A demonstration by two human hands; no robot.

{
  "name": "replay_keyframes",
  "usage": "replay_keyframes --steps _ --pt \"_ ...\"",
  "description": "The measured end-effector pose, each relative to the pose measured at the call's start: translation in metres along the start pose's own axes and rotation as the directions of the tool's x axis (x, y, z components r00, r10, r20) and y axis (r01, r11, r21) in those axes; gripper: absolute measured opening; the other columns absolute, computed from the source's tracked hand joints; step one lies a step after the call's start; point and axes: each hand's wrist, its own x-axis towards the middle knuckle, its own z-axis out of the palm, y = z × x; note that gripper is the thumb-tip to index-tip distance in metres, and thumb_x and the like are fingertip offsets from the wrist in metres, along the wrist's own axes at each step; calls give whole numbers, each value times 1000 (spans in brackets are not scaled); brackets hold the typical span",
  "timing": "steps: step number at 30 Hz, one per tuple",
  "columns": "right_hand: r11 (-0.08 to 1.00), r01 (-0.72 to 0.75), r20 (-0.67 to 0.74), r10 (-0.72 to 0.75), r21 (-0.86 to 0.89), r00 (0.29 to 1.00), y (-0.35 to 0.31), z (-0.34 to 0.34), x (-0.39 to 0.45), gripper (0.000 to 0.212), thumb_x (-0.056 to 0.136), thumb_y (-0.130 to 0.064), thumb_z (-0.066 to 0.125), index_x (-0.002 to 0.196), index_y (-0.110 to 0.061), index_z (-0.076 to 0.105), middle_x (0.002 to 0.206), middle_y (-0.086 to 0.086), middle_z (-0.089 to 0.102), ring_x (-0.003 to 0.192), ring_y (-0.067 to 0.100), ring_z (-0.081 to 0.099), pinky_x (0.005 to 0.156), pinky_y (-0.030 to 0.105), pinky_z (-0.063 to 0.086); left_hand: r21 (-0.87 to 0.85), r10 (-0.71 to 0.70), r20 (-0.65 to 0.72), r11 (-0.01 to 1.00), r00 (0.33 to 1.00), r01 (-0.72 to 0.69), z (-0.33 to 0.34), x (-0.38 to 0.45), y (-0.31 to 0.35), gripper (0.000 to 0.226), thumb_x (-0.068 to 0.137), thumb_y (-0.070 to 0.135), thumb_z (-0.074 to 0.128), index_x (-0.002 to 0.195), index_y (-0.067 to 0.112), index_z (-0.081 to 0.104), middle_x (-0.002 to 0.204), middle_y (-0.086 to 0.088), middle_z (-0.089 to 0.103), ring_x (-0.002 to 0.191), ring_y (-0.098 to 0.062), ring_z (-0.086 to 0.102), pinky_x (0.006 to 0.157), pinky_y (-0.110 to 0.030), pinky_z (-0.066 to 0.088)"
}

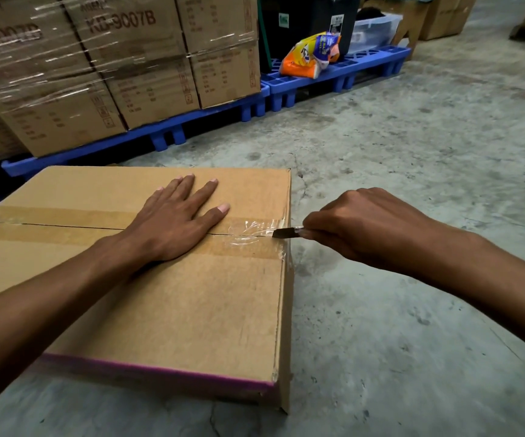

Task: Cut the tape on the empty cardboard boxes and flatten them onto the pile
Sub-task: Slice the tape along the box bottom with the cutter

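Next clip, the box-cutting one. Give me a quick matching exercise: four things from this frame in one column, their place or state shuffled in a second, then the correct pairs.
Things:
1. left hand
2. right hand
3. knife blade
4. orange bag

Places or states:
A. lying on the blue pallet
B. gripping the knife handle
C. pressed flat on top of the cardboard box
D. tip at the tape on the box's right edge

Pairs: 1-C, 2-B, 3-D, 4-A
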Motion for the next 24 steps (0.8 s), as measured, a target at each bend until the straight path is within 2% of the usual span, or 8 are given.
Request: replay_keyframes --steps 4,8,13,16,19,20,22,24 --pt "999 -17 -29 18 42 999 1 7 -10 27 91 -24 63 67 -12 57 45 2 45 35 19 30 40 17 12 -13 -2 -2 1000 1000 2 0 -2 -1 89 67 83 -3 148 46 0 162 1 -3 148 -15 -4 120 -39 1" --pt "994 -36 -93 46 102 995 -3 15 -17 30 92 -23 59 65 -15 50 45 -1 38 35 21 26 39 18 11 -6 -11 6 1000 1000 11 -2 -2 1 80 78 83 4 149 46 0 162 0 -3 148 -15 -4 120 -39 0" --pt "963 -120 -98 147 241 984 -1 23 -22 32 95 -33 49 68 -17 55 47 -5 39 38 21 35 38 30 27 9 -8 7 1000 1000 8 -2 -2 2 71 85 74 9 149 44 0 162 0 -3 148 -17 -4 120 -39 1" --pt "812 -225 -40 291 539 956 3 25 -20 30 93 -35 56 68 -21 65 48 1 53 40 16 45 42 32 34 -16 -22 20 1000 1000 22 -4 -1 4 66 90 69 13 149 43 2 162 -1 -3 148 -17 -4 119 -40 0" --pt "676 -298 -31 428 674 903 4 26 -23 28 91 -31 60 68 -17 68 45 -5 54 42 7 46 43 14 29 -39 -26 32 999 999 27 -7 -1 7 72 85 70 13 150 41 5 162 -2 -1 148 -17 -3 119 -40 1" --pt "620 -338 -12 489 708 872 6 26 -23 29 91 -31 61 68 -15 69 44 -6 54 41 6 45 44 13 30 -58 -34 36 998 999 36 -8 -1 8 72 84 69 14 150 40 6 162 -2 0 148 -18 -2 119 -40 1" --pt "477 -415 89 568 775 818 10 28 -19 32 91 -32 60 69 -11 70 45 -4 55 39 7 44 45 22 35 -112 -47 23 993 999 49 -10 -1 12 65 93 60 22 152 34 11 162 -3 3 149 -18 0 119 -40 3" --pt "366 -469 199 577 804 792 11 29 -12 35 92 -31 59 69 -7 69 46 -1 56 40 11 46 43 26 37 -158 -43 -16 987 999 40 -10 1 22 61 97 52 26 152 26 17 161 -5 8 148 -18 3 120 -41 6"
